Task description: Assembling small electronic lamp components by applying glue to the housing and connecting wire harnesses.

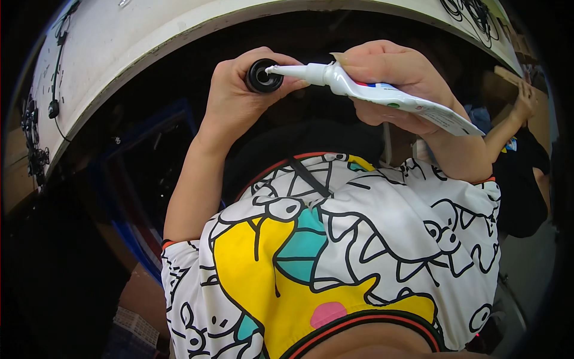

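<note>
My left hand [234,99] is closed round a black cylindrical part [251,84], whose round hollow end faces up. Across from it, my right hand [394,81] grips a white squeeze tube [406,100] that has a long tapered nozzle [308,72]. The nozzle points left, and its tip lies at the opening of the black part, with a bit of white paste [269,70] on it. Whether the tip touches the inner wall I cannot tell. The tube's flat end sticks out past my right palm.
A white curved-looking table edge [179,36] runs beyond my hands. Black cables [57,90] lie on it at the left, and more coiled cables [475,18] at the far right. A blue-edged bin [128,197] stands below left. Another person's hand [524,103] holds cardboard at the right.
</note>
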Demonstrator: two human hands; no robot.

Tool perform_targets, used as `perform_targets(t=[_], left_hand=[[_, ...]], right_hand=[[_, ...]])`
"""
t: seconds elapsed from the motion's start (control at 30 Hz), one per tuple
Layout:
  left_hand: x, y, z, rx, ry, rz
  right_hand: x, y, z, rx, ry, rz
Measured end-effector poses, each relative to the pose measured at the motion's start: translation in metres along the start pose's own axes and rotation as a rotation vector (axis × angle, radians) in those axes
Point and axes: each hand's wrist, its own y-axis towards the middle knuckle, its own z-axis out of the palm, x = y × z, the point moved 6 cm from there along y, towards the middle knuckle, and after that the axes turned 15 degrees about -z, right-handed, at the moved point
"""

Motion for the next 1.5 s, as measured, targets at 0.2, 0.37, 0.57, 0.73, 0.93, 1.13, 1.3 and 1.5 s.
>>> perform_targets(t=[0.2,0.37,0.57,0.73,0.93,1.13,1.3,1.5], left_hand=[[0.002,-0.006,0.0,-0.04,0.028,0.055],[0.003,-0.01,0.0,-0.046,0.016,0.099],[0.003,-0.003,-0.001,-0.019,0.012,0.122],[0.018,-0.007,-0.008,-0.081,0.025,0.031],[0.015,-0.003,-0.003,-0.033,-0.142,-0.001],[0.009,-0.004,-0.005,-0.086,-0.087,-0.098],[0.005,-0.002,0.001,-0.041,-0.013,-0.068],[0.003,0.007,0.005,0.029,-0.067,-0.104]], right_hand=[[-0.008,0.002,-0.004,-0.046,-0.186,-0.059],[0.002,0.0,0.005,-0.234,-0.53,-0.108],[0.011,0.011,0.003,-0.114,-0.682,-0.005],[0.019,0.028,0.013,0.292,-0.441,0.492],[0.018,0.022,0.008,0.025,-0.786,0.115],[0.015,0.026,0.004,0.07,-0.544,0.086],[0.016,0.027,-0.004,0.101,-0.542,0.187],[0.019,0.026,-0.014,0.094,-0.436,0.201]])
